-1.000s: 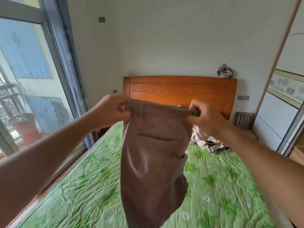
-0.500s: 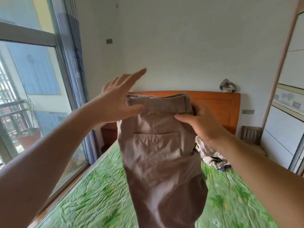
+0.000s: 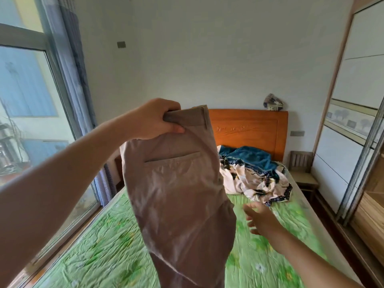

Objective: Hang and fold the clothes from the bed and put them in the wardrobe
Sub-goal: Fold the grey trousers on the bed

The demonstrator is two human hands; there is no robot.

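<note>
Green floral bedsheet, orange headboard; left hand grips trousers, right hand spread.

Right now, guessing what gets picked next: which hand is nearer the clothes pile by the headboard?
Right. The right hand hovers open just short of the pile; the left hand is raised to its left, gripping the trousers.

Bright daylight from the window at left fills the room; shadows are soft, with pale highlights on the creases of the trousers. The right hand and the bed sheet near it are motion-blurred. Wide-angle distortion bows the wardrobe frame at the right edge.
</note>
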